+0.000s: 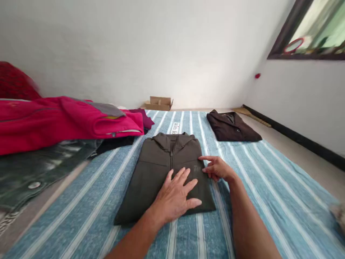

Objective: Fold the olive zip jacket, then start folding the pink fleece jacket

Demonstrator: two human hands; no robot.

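A dark olive-grey zip-up jacket [151,180] lies folded into a neat rectangle, collar away from me. My left hand [176,198] rests palm down on its front, right of the zip's lower end, with the fingers spread. At the jacket's right edge is my right hand [217,168]. Its index finger is stretched out onto the fabric near the chest lettering, the thumb lies apart from it, and the other fingers are curled. Neither hand shows anything gripped.
A folded dark brown garment [233,127] lies back right on the striped blue sheet [258,172]. To the left are a heaped pink garment [67,120] and a dark green jacket [35,169]. A cardboard box [159,104] stands by the back wall.
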